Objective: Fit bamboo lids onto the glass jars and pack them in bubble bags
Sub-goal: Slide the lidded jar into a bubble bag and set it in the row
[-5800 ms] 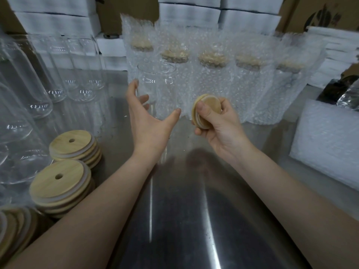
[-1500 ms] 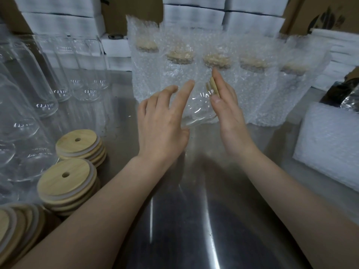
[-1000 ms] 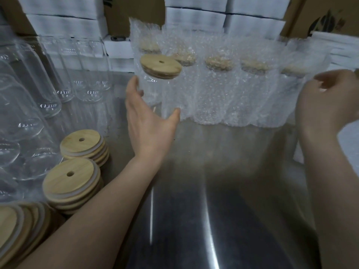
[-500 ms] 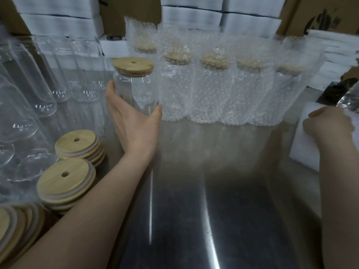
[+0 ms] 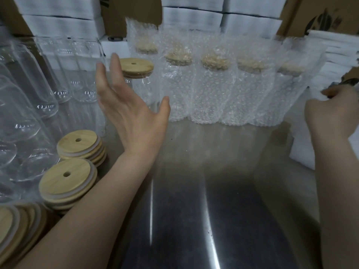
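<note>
Glass jar (image 5: pixel 143 88), bamboo lid (image 5: pixel 136 66) now fitted, stands unbagged at the left end of the bagged row (image 5: pixel 229 90) | left hand (image 5: pixel 134 121) has released it, fingers spread | right hand (image 5: pixel 334 117), right of the row, pinches a bubble bag (image 5: pixel 312 98) | bagging likely follows.

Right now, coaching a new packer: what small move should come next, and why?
Probably draw the bubble bag that the right hand pinches across to the lidded jar. Its bamboo lid is on, it stands unbagged beside the bagged jars, and the left hand is open beside it.
</note>
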Available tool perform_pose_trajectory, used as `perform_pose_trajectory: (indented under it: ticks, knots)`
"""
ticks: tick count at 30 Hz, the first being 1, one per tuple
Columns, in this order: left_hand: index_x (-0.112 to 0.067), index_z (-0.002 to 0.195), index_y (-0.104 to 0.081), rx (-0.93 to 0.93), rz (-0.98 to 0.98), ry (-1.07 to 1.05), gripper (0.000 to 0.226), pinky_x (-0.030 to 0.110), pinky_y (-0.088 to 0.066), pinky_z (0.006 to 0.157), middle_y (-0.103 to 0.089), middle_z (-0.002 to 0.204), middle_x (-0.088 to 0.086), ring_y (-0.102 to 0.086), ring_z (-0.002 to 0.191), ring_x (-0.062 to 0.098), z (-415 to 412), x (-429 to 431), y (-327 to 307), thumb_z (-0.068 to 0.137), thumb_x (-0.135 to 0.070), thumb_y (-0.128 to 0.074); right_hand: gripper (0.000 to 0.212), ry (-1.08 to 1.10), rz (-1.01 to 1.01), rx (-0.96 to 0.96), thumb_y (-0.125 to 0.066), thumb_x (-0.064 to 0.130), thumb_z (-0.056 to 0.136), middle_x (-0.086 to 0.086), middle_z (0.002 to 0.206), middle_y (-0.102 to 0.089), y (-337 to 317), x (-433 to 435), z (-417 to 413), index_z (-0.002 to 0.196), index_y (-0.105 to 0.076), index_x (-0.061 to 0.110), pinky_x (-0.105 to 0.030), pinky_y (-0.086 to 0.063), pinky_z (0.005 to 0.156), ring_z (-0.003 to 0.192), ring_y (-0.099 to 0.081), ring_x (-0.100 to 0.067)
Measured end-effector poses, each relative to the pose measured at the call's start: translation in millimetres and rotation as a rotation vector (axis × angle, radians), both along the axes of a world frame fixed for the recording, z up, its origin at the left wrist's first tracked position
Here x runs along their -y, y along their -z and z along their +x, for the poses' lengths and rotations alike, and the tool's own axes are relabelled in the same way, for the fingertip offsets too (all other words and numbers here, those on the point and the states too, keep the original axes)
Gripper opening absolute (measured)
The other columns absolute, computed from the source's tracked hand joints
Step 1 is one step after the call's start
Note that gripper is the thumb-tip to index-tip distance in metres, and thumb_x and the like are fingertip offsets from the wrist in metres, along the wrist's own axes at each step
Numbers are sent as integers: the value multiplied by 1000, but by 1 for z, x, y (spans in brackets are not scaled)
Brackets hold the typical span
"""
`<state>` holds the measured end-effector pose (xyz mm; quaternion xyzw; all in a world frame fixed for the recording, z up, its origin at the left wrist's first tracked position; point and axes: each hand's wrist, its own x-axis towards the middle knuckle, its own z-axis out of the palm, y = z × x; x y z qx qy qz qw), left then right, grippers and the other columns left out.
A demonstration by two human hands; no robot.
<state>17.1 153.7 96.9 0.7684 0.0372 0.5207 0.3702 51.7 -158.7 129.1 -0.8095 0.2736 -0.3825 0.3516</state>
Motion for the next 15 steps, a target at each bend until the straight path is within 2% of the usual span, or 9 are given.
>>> perform_pose_trajectory:
  ticks: [2, 4, 5, 7, 8, 10, 13, 15]
  knots:
    - [9, 141, -32, 127, 80, 38, 81, 59, -25, 115, -21, 148, 31, -11, 137, 8, -4, 4, -5, 77, -19, -73, 41, -20, 15, 108, -52, 18, 76, -7, 114, -62, -4, -15, -1, 116, -58, 16, -34, -45, 88, 110, -59, -27]
    - [13, 135, -37, 242, 150, 123, 70, 63, -29, 109, -24, 144, 32, -11, 137, -6, -7, 8, -10, 77, -9, -70, 39, -95, 65, 177, -51, 21, 70, -9, 102, -65, -8, -33, -4, 108, -58, 18, -36, -53, 80, 90, -66, -28]
    - [13, 133, -40, 275, 186, 171, 65, 62, -32, 108, -28, 142, 32, -17, 139, -1, -8, 10, -11, 77, -5, -68, 36, -144, 92, 198, -50, 21, 69, -12, 95, -67, -9, -42, -5, 104, -57, 19, -36, -56, 69, 75, -69, -26]
    - [12, 127, -48, 268, 241, 294, 51, 53, -40, 104, -45, 133, 28, -40, 132, 25, -12, 15, -12, 80, -2, -65, 29, -257, 158, 223, -50, 17, 69, -11, 76, -67, -9, -58, -7, 98, -53, 18, -25, -47, 43, 46, -63, -17]
    - [9, 124, -52, 218, 239, 371, 43, 47, -44, 101, -53, 127, 22, -50, 123, 27, -14, 18, -11, 83, -4, -62, 25, -312, 196, 236, -50, 14, 70, -4, 64, -66, -7, -65, -7, 95, -51, 17, -22, -42, 37, 39, -61, -15]
    - [0, 120, -59, 5, 135, 548, 36, 39, -47, 97, -62, 118, 9, -58, 111, 18, -20, 25, -9, 87, -15, -60, 20, -408, 268, 238, -52, 9, 73, 6, 50, -62, -4, -78, -9, 90, -49, 21, -23, -44, 38, 39, -61, -18]
    - [-16, 129, -55, -449, -125, 776, 59, 34, -50, 96, -62, 118, -2, -60, 108, 13, -23, 37, -3, 80, -45, -69, 21, -497, 332, 215, -53, 7, 78, 20, 50, -62, 0, -91, -12, 88, -48, 25, -29, -51, 45, 45, -65, -23]
    - [-21, 137, -47, -711, -255, 917, 77, 30, -53, 93, -62, 118, -2, -63, 105, 11, -20, 41, 1, 73, -51, -76, 21, -543, 357, 222, -53, 5, 80, 23, 54, -63, 3, -97, -13, 89, -48, 24, -30, -53, 46, 48, -67, -24]
